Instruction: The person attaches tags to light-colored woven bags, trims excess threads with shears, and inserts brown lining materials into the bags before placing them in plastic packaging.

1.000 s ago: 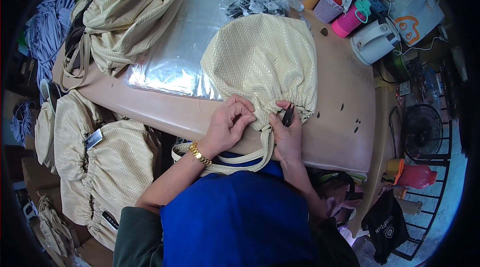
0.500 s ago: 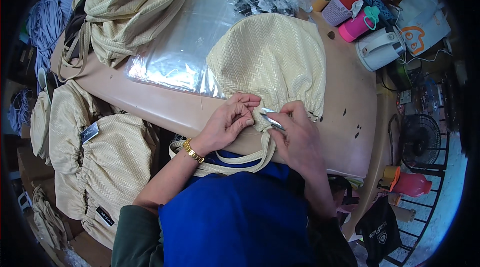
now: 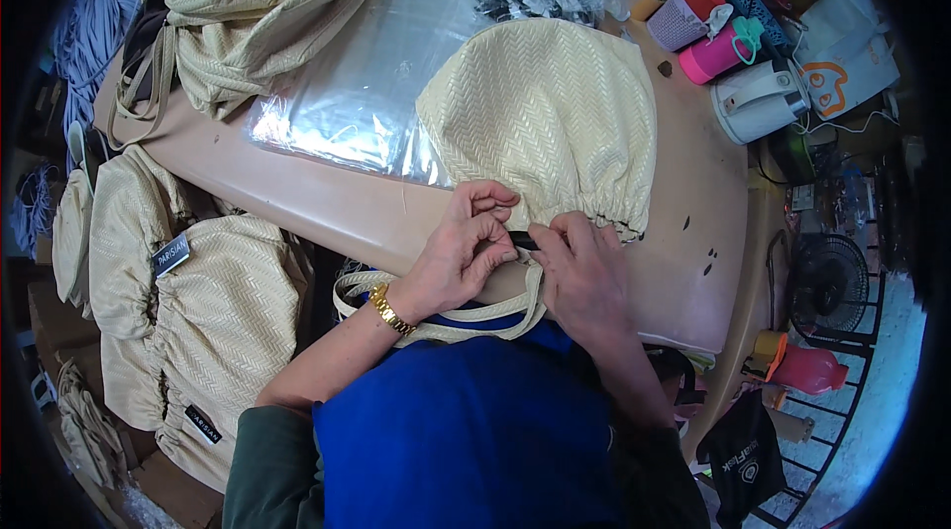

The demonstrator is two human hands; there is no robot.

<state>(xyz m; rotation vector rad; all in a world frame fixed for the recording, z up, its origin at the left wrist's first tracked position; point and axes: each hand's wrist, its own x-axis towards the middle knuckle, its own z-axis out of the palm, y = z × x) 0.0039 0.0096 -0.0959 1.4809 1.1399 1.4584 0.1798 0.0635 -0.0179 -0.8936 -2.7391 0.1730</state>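
A cream bag (image 3: 550, 113) with a herringbone weave lies on the table, its gathered opening toward me. At that opening, my left hand (image 3: 477, 242) is closed, thumb and fingers pinching at the bag's edge. My right hand (image 3: 586, 266) is closed beside it, fingertips bent down by the gathers. Between the fingertips of both hands shows a small dark piece (image 3: 522, 240), mostly covered; its kind cannot be made out. The bag's cream strap (image 3: 495, 314) loops below my hands toward my blue-covered lap.
Clear plastic sleeves (image 3: 347, 93) lie behind my left hand. More cream bags are piled at the far left (image 3: 267, 24) and lower left (image 3: 228, 301). A pink bottle (image 3: 721, 51), a white appliance (image 3: 758, 98) and cups line the right back edge. A fan (image 3: 830, 286) stands right.
The shiny silvery piece in my right fingers no longer shows; a dark piece appears between the hands. My right hand has turned fingers-down against the bag's edge. The view has shifted slightly.
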